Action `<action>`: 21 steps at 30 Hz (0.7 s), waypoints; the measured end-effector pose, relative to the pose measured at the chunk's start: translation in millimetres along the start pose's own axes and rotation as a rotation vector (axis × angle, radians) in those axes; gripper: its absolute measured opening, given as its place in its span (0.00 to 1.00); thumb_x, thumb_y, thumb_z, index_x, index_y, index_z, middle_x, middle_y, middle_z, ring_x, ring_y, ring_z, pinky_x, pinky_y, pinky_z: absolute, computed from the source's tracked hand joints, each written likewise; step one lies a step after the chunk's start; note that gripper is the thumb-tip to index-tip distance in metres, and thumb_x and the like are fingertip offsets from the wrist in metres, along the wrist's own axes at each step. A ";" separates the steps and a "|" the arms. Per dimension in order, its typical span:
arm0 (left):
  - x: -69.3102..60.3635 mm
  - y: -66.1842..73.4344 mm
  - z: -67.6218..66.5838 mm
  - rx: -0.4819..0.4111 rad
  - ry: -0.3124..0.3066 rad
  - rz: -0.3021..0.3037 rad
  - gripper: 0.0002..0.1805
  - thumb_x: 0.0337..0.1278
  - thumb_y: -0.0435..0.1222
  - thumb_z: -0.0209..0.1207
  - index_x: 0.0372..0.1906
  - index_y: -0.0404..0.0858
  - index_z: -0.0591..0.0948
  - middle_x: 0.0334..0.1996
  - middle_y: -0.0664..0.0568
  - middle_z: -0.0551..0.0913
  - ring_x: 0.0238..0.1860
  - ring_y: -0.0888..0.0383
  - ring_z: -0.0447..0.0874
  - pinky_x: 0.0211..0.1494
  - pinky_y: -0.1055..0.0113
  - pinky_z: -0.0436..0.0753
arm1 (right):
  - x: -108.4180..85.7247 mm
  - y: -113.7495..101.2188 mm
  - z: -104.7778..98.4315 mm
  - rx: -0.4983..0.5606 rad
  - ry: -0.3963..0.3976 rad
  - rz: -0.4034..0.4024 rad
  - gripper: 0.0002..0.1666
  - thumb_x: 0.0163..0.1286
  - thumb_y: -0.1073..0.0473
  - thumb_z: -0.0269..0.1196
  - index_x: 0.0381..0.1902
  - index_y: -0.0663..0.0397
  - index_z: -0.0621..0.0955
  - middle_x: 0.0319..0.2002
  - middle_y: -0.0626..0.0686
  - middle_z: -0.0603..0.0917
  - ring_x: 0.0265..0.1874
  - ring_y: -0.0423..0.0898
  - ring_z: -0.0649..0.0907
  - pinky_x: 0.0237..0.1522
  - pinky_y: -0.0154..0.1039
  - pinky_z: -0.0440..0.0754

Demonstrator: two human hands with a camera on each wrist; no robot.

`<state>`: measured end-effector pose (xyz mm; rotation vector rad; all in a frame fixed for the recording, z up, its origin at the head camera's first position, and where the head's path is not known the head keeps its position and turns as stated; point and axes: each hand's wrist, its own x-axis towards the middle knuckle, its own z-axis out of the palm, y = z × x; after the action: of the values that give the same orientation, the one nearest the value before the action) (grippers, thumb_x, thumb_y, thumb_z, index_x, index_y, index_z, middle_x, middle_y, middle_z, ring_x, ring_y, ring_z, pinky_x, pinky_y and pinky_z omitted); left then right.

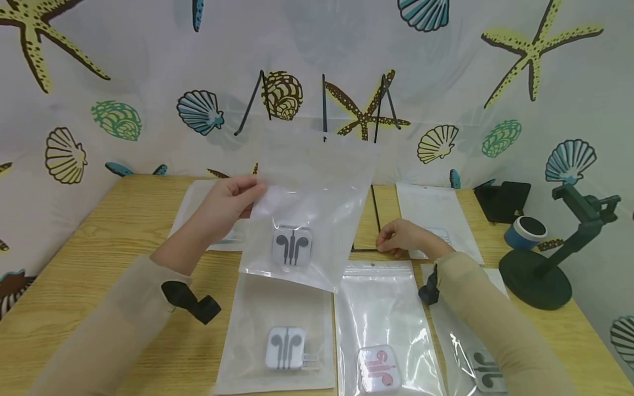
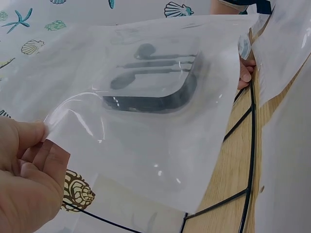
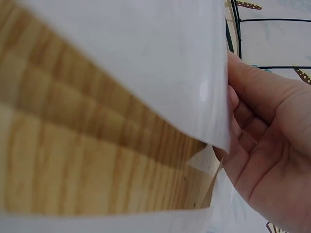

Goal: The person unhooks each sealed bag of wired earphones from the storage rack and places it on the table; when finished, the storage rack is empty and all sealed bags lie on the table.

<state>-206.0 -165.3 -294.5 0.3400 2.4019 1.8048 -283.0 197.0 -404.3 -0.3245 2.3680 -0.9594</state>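
My left hand point(image 1: 225, 206) pinches the left edge of a clear-fronted plastic bag point(image 1: 307, 201), raised above the table. Inside is a square white case of earphones point(image 1: 292, 246) with grey outlines; the left wrist view shows the earphone case point(image 2: 150, 80) through the film. My right hand point(image 1: 403, 237) is low at the right front corner of a black wire rack point(image 1: 375, 206), its fingertips pinching the wire. Much of the rack is hidden behind the raised bag. In the right wrist view, the right hand point(image 3: 267, 131) is partly covered by a bag's edge.
Bagged earphones lie in front: one grey bag point(image 1: 247, 330), one with a pink-marked case point(image 1: 378, 368), another under the right forearm point(image 1: 487, 371). More bags point(image 1: 431, 206) lie farther back. At right stand a dark stand point(image 1: 535, 278), a blue round object point(image 1: 526, 232) and a black holder point(image 1: 502, 201).
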 end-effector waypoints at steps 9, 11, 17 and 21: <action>-15.2 -10.6 -10.6 -0.030 -0.043 0.027 0.23 0.67 0.43 0.50 0.59 0.31 0.72 0.47 0.44 0.75 0.40 0.56 0.79 0.43 0.67 0.80 | 0.6 2.6 2.1 -0.005 0.005 -0.006 0.06 0.62 0.63 0.64 0.33 0.63 0.81 0.25 0.52 0.77 0.21 0.44 0.76 0.26 0.37 0.81; -20.4 -15.1 -15.6 -0.042 -0.043 0.022 0.23 0.67 0.42 0.50 0.58 0.29 0.72 0.46 0.46 0.76 0.39 0.57 0.80 0.43 0.67 0.81 | 0.2 2.4 2.4 -0.006 0.006 -0.005 0.06 0.62 0.63 0.64 0.33 0.62 0.81 0.24 0.52 0.77 0.21 0.44 0.76 0.26 0.37 0.81; -37.7 -36.0 -40.4 -0.086 -0.069 0.006 0.18 0.67 0.42 0.50 0.54 0.34 0.76 0.42 0.52 0.79 0.38 0.59 0.80 0.42 0.68 0.81 | -2.2 -0.4 1.6 -0.008 0.007 0.001 0.05 0.62 0.64 0.64 0.33 0.62 0.81 0.24 0.51 0.77 0.21 0.43 0.76 0.26 0.37 0.81; -47.6 -50.8 -60.9 -0.095 -0.106 -0.034 0.12 0.68 0.40 0.49 0.51 0.45 0.77 0.42 0.54 0.79 0.39 0.60 0.80 0.42 0.68 0.81 | -2.6 -0.8 1.0 -0.007 0.008 -0.003 0.04 0.62 0.63 0.64 0.32 0.61 0.81 0.24 0.51 0.77 0.21 0.43 0.76 0.26 0.37 0.80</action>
<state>-179.3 -247.4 -327.8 0.3722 2.2292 1.8305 -280.3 196.9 -403.2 -0.3278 2.3798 -0.9553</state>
